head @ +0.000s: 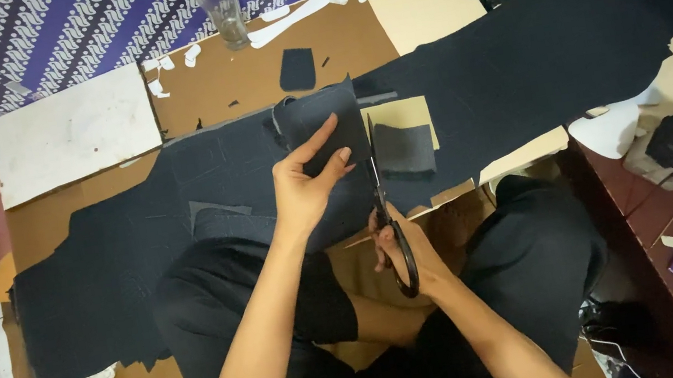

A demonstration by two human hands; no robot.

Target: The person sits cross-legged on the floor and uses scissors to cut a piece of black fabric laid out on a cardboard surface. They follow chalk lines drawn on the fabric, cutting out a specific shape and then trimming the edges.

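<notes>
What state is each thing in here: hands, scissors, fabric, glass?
Left hand: pinching a small dark fabric piece, holding it lifted.
Right hand: gripping black-handled scissors.
Black-handled scissors: blades pointing away, at the fabric piece's edge; open or closed unclear.
Long dark fabric sheet: spread flat, edges cut irregularly.
Clear drinking glass: upright, looks empty.
Small dark cut square: lying loose on brown cardboard.

Dark fabric showing against brown and purple

A long navy-black fabric sheet (517, 68) is lying over flat brown cardboard (245, 77); a purple cloth with white wavy stripes (11, 43) is showing beside black-handled scissors (393, 225).
</notes>
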